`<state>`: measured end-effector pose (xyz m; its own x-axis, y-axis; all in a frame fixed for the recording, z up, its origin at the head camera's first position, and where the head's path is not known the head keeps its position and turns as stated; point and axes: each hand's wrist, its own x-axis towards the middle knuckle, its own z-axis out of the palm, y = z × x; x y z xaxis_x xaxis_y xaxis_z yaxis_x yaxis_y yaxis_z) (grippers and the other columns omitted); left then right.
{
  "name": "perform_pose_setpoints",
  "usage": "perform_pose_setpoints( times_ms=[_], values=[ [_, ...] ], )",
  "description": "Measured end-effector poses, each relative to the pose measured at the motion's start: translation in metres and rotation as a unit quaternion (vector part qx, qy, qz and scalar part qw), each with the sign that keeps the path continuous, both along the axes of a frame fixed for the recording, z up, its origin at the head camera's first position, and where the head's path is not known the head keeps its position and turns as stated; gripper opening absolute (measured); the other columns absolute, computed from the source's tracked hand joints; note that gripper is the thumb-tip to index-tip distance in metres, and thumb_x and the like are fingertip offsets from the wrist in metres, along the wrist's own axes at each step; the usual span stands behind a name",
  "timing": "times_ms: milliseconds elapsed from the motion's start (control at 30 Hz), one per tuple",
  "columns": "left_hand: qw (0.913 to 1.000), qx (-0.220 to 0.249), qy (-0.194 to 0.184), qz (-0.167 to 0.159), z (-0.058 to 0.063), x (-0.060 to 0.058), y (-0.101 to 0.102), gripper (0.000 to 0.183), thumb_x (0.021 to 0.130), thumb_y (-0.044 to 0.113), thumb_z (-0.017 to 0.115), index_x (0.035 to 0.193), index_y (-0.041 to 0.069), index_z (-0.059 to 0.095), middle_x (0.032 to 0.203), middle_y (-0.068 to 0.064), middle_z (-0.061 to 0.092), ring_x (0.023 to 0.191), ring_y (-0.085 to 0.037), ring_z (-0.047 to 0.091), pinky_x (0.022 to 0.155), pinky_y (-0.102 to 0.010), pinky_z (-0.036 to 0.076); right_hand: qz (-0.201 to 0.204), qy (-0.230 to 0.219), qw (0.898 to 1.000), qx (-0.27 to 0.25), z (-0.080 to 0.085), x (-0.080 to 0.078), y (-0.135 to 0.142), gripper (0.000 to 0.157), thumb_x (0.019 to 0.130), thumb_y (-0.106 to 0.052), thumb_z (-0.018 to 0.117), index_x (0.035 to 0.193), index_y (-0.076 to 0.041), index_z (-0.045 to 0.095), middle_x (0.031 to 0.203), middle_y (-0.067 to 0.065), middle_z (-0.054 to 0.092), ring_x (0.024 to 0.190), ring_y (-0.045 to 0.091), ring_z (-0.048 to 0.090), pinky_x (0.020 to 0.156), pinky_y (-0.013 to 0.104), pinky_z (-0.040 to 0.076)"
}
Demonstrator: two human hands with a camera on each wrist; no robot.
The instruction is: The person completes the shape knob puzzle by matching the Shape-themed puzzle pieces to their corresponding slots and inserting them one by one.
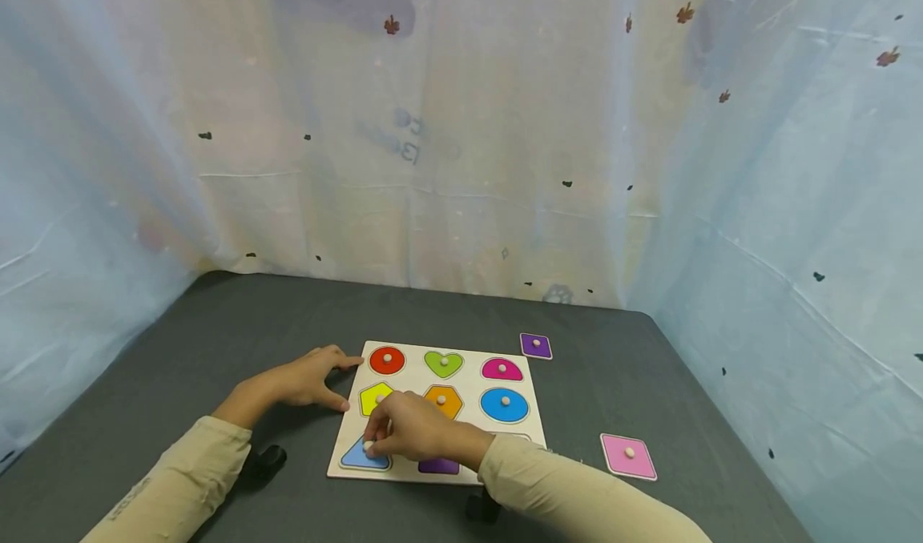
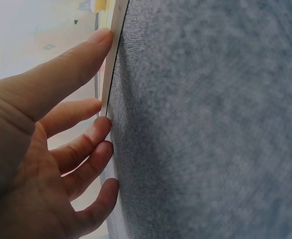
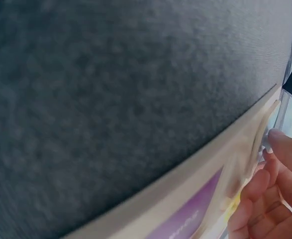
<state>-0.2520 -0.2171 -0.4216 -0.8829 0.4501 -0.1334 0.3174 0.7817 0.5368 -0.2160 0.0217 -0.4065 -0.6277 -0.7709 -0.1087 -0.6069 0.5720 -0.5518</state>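
A wooden knob-puzzle board (image 1: 469, 359) lies on the table with several coloured shape pieces in it. At its near left corner, my right hand (image 1: 413, 427) pinches the white knob of a light blue triangle piece (image 1: 355, 458) between thumb and fingers. In the right wrist view, the thumb and fingertips (image 3: 275, 137) meet at that knob, low over the board. My left hand (image 1: 306, 376) touches the board's left edge with thumb and index fingertip, its other fingers loosely bent in the left wrist view. A purple space (image 1: 438, 466) beside the triangle is partly hidden by my right hand.
A loose purple knobbed piece (image 1: 536, 346) lies past the board's far right corner. Farther right and nearer is a pink knobbed piece (image 1: 629, 456). The dark grey table (image 1: 346, 303) is bordered by hanging pale curtains (image 1: 461, 231). My right sleeve covers the board's near right corner.
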Motion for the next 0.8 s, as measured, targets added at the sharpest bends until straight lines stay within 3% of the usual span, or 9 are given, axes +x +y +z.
perform_pose_setpoints(
  times_ms=[267,800],
  values=[
    [1.0000,0.000,0.003,0.003,0.0007,0.0008,0.0010,0.082,0.079,0.032,0.087,0.148,0.006,0.051,0.125,-0.013,0.055,0.119,-0.033,0.049,0.104,-0.059,0.042,0.008,0.035,0.999,0.028,0.0038,-0.0004,-0.0017,0.008,0.088,-0.022,0.080,0.092,-0.015,0.080,0.068,-0.012,0.061,0.063,-0.001,0.051,0.058,0.015,0.043],
    [1.0000,0.000,-0.001,0.006,0.0003,0.0010,0.0012,0.082,0.079,0.032,0.087,0.148,0.006,0.051,0.126,-0.012,0.054,0.119,-0.032,0.049,0.105,-0.059,0.042,0.003,0.030,0.999,0.026,0.0021,-0.0013,-0.0012,0.007,0.087,-0.022,0.081,0.090,-0.015,0.079,0.068,-0.013,0.061,0.063,-0.002,0.051,0.058,0.015,0.043]
  ],
)
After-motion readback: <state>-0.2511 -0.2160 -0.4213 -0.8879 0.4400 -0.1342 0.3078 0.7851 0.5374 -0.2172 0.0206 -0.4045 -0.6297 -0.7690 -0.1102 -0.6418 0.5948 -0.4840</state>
